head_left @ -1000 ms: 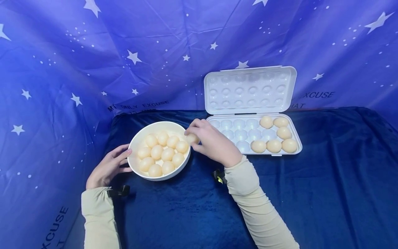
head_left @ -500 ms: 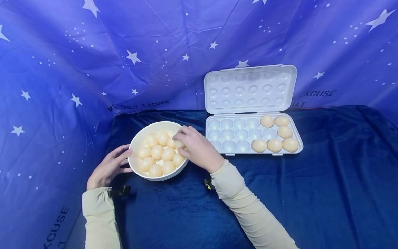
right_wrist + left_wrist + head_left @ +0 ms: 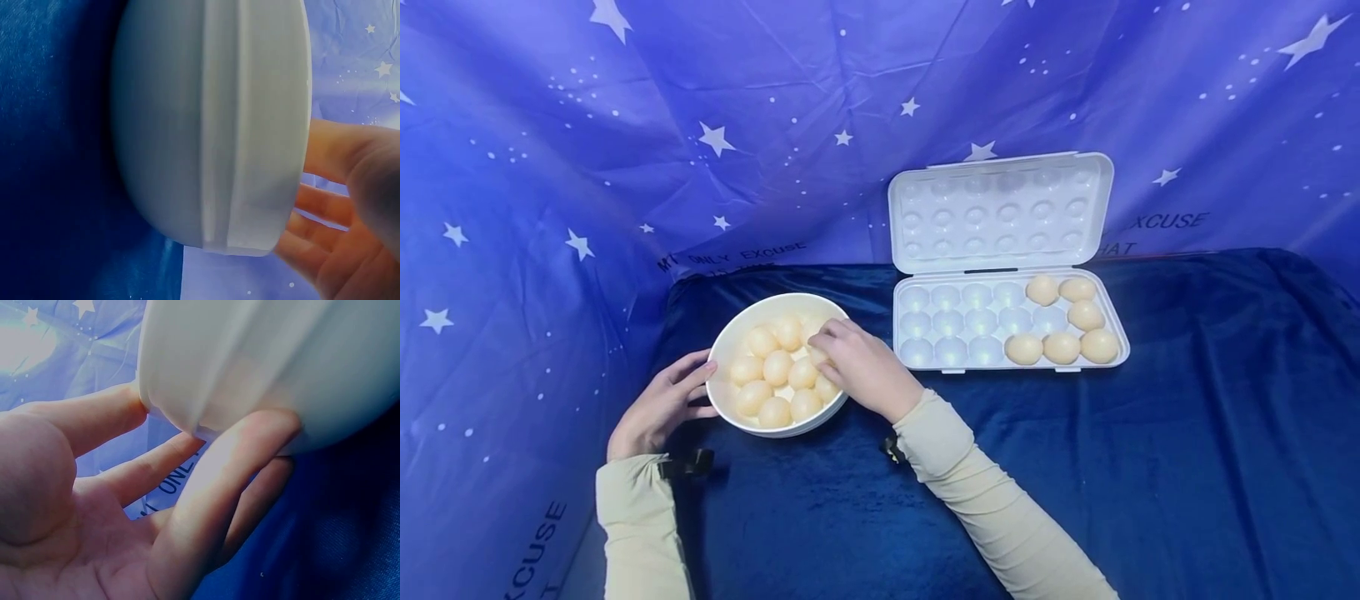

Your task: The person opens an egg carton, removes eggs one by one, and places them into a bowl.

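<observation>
A round white bowl holds several pale eggs in the head view. My left hand grips its left side, thumb at the rim and the other fingers against the outer wall, as the left wrist view shows. Over the bowl's right rim reaches my right hand, its fingers curled about an egg among the others and partly covering it. In the right wrist view the bowl's wall hides the fingertips.
To the right lies a white egg carton, lid raised against the starry backdrop. Several eggs sit in its right-hand cups; those on the left are bare. Dark blue cloth covers the table.
My right hand has moved left and down with an egg, from beside the bowl's right rim to inside it. The left hand keeps its hold on the bowl.
</observation>
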`<state>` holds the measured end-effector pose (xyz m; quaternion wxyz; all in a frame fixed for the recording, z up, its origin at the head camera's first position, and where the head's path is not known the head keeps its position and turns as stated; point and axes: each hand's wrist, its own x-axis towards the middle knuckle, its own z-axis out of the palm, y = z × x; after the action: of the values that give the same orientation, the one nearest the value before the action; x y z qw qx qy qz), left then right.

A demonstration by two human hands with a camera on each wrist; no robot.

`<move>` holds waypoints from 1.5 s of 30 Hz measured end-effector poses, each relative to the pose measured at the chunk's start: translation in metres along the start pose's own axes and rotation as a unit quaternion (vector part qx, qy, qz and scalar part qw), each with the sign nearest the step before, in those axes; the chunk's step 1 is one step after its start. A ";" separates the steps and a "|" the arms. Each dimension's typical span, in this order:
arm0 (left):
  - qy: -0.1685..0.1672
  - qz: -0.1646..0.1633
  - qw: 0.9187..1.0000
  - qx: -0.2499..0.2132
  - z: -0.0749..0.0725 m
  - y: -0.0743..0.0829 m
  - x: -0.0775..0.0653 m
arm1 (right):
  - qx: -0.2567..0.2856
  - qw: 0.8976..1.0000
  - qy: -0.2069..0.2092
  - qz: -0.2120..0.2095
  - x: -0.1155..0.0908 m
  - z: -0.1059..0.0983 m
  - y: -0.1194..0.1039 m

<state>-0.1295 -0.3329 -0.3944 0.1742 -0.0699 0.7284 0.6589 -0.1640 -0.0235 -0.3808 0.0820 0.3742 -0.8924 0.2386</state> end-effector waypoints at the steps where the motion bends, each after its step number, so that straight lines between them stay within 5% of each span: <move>1: 0.000 0.000 1.000 -0.002 0.000 -0.001 0.000 | -0.009 1.000 -0.003 0.001 0.000 0.000 0.000; 9: 0.003 -0.002 1.000 -0.004 0.001 -0.005 -0.001 | -0.036 0.999 -0.036 0.013 -0.002 -0.001 -0.003; 18: 0.000 -0.003 1.000 -0.008 0.003 -0.007 -0.001 | -0.021 0.999 -0.022 0.015 -0.005 -0.009 0.003; 28: -0.007 0.005 1.000 -0.010 0.000 -0.003 0.001 | -0.045 0.999 0.012 0.012 -0.016 -0.043 0.027; 45: -0.024 0.016 0.999 -0.017 -0.004 -0.002 0.001 | -0.068 0.992 0.006 0.102 -0.067 -0.105 0.066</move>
<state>-0.1305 -0.3370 -0.3961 0.1799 -0.0451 0.7136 0.6756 -0.1666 0.1098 -0.3350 0.0877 0.2737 -0.9394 0.1868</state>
